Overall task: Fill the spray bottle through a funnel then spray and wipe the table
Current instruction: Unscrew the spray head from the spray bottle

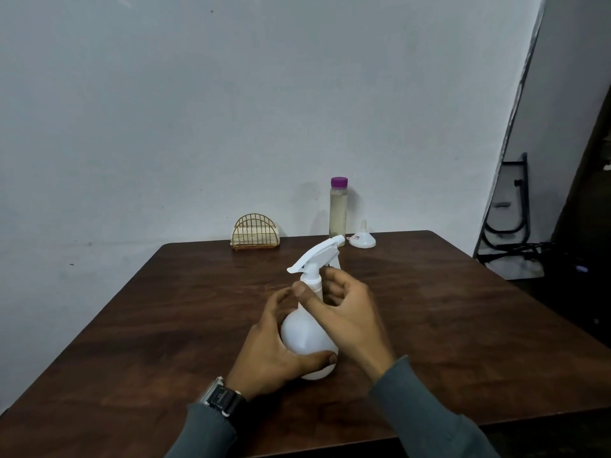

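Two grey sleeves (426, 411) come in nearest the camera, the left one ending in a dark watch (221, 396). Just beyond them the left hand (267, 348) grips the round belly of the white spray bottle (304, 332), thumb wrapped across its near side and fingers curled round the far-left side, pinning it upright on the brown table (165, 325). Directly above that grip, the right hand (350, 312) curls round the neck, with thumb and fingertips pinching the screw collar (312, 280) just under the trigger head (317, 256).

The bottle's long axis runs straight up from the lower grip through the upper one, so I judge the coming move to be a twist about that vertical line to free the head, with the left hand as the anchor. The nozzle points away and to the right of both grips.

Well beyond the grip, near the far edge, the white funnel (362, 239) sits mouth down. A purple-capped bottle (338, 213) of pale liquid stands just left of it. Both lie up and to the right, closer to the right hand. Left of them, a wire holder (255, 233) carries a folded cloth (258, 239).
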